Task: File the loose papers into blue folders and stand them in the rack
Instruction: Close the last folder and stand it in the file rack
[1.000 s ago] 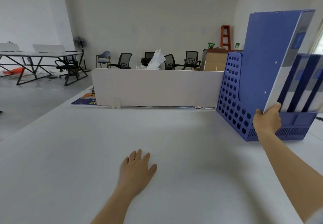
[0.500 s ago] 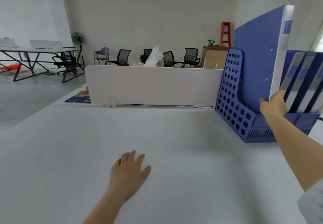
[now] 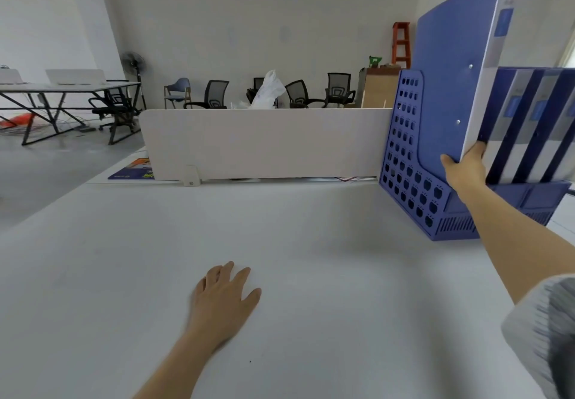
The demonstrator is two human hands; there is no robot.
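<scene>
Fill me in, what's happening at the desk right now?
The person's right hand grips a blue folder by its lower corner, upright and partly down in the leftmost slot of the blue rack, not yet seated. More folders stand in the slots to its right. The left hand rests flat on the white table.

Location type: open-plan office.
- Long white desk [image 3: 280,243] with white divider panel [image 3: 264,143] clipped across its far edge.
- Blue perforated file rack [image 3: 410,180] at desk's right rear; spine-labelled folders [image 3: 529,124] standing in it, one blue folder [image 3: 448,71] raised at left end.
- Black mesh swivel chairs [image 3: 214,95] in row along back wall.
- Trestle tables [image 3: 71,87] at left, more divider panels on top.
- Pedestal fan [image 3: 133,62], wooden cabinet [image 3: 378,87], orange stepladder [image 3: 401,43] along bare white walls.
- Grey floor [image 3: 46,174].
</scene>
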